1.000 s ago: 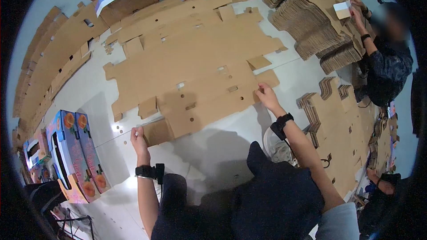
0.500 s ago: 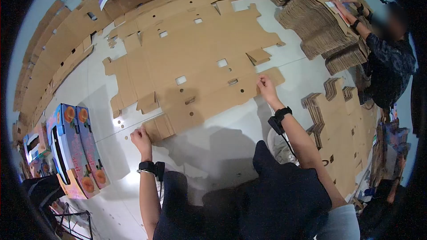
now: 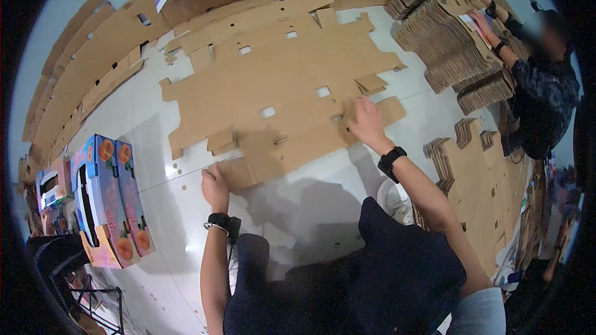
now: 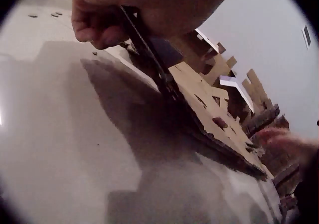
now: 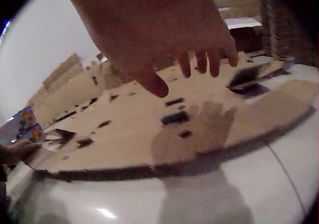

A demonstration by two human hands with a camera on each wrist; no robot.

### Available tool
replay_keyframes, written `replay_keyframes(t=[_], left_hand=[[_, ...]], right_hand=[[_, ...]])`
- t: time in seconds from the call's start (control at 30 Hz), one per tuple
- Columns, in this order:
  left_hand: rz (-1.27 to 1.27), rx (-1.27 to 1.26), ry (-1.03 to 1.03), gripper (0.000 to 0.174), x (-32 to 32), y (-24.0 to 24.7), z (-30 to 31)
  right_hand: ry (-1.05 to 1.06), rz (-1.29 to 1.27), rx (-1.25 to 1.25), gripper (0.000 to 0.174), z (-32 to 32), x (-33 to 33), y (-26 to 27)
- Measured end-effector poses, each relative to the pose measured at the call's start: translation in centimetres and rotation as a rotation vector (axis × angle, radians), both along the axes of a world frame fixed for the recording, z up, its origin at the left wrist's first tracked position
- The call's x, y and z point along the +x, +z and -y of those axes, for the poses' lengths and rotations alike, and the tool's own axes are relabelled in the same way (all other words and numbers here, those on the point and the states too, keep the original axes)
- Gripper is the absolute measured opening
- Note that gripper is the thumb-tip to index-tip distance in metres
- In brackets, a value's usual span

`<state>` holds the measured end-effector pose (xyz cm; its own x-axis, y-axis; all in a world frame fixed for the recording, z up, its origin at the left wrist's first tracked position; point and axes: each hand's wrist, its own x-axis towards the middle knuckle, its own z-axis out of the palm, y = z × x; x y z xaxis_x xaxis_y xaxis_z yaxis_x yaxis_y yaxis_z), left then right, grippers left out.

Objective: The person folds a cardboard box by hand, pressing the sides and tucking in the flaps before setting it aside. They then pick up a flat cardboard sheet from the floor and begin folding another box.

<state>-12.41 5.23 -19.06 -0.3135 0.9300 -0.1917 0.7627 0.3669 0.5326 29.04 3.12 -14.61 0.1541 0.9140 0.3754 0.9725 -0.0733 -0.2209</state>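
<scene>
A large flat brown cardboard blank [image 3: 267,74] with square cut-outs and side flaps lies before the person in the head view. The left hand [image 3: 216,187] grips its near left corner flap; in the left wrist view that hand [image 4: 102,22] has its fingers curled round the cardboard edge. Above the near right part of the sheet is the right hand [image 3: 367,123]. Seen from the right wrist, the right hand [image 5: 164,39] hovers with fingers spread and casts a shadow on the cardboard [image 5: 134,144], touching nothing.
Printed boxes [image 3: 107,201] stand at the left. Tall stacks of folded cardboard [image 3: 437,40] are at the back right, beside another person [image 3: 540,80]. More flat blanks [image 3: 481,192] lie at the right, and further cardboard [image 3: 81,62] lines the far left.
The right hand has let go of the near right edge and moved a little inward over the sheet, its fingers now spread. The left hand still grips its corner. The view has shifted slightly.
</scene>
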Motion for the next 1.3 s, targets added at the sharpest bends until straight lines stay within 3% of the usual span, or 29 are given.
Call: replay_keyframes(t=[0.03,0.1,0.17,0.23,0.27,0.3,0.33,0.4,0.5,0.6,0.7,0.83,0.93,1.0,1.03,1.13,1.17,1.3], left_hand=[[0.001,-0.001,0.001,0.035,0.0,-0.1,0.2],[-0.238,0.343,-0.106,0.038,0.4,-0.6,0.5],[-0.283,0.281,-0.139,0.042,1.3,0.6,1.4],[-0.333,0.222,-0.161,0.046,1.1,0.8,1.9],[-0.351,0.289,-0.233,0.05,0.8,0.4,2.1],[-0.37,0.353,-0.305,0.055,0.4,0.0,2.4],[-0.371,0.347,-0.303,0.055,-0.1,-0.1,2.3],[-0.226,0.092,-0.52,0.074,-1.2,0.5,1.6],[-0.214,-0.028,-0.679,0.084,-1.0,2.5,1.3],[-0.35,0.134,-0.831,0.085,-1.1,2.2,0.5],[-0.355,0.122,-0.93,0.076,-0.9,2.8,-1.4],[-0.281,0.19,-0.95,0.072,-1.4,2.4,-1.8],[-0.201,0.148,-0.887,0.083,-2.1,0.2,-1.2],[-0.133,0.23,-0.781,0.098,-2.2,-0.4,-0.1],[-0.17,0.128,-0.726,0.108,-2.3,-0.7,0.6],[-0.192,0.079,-0.693,0.103,-2.0,0.3,1.4],[-0.208,0.177,-0.691,0.103,-2.7,-1.5,0.8],[-0.314,0.11,-0.764,0.097,-1.1,1.3,-1.0]], right_hand=[[0.17,-0.109,-0.192,0.032,-0.6,-1.4,1.0],[0.485,-0.293,-0.447,0.028,-1.3,-4.9,1.2],[0.667,-0.246,-0.549,0.018,1.5,-9.5,-0.1],[1.015,-0.035,-0.368,0.016,6.4,-14.9,1.2],[0.911,-0.512,-0.824,0.015,8.4,-16.5,5.1],[1.21,-0.68,-0.76,0.016,10.8,-18.0,1.3],[1.213,-0.683,-0.765,0.016,11.1,-18.3,1.1],[1.224,-0.589,-0.828,0.017,11.5,-19.0,1.1],[1.243,-0.423,-0.912,0.018,11.7,-19.5,1.3],[1.244,-0.257,-0.989,0.019,11.8,-19.5,2.6],[1.228,-0.147,-1.04,0.019,11.9,-18.4,4.3],[1.237,-0.222,-1.048,0.019,12.7,-18.3,4.7],[1.253,-0.266,-1.054,0.02,13.0,-18.1,4.3],[1.27,-0.285,-1.059,0.02,12.9,-17.9,4.5],[1.279,-0.293,-1.06,0.02,12.8,-17.9,4.6],[1.304,-0.319,-1.063,0.02,12.2,-18.3,4.7],[1.309,-0.326,-1.064,0.02,12.2,-18.3,4.9],[1.279,-0.368,-1.052,0.02,12.4,-16.7,5.8]])
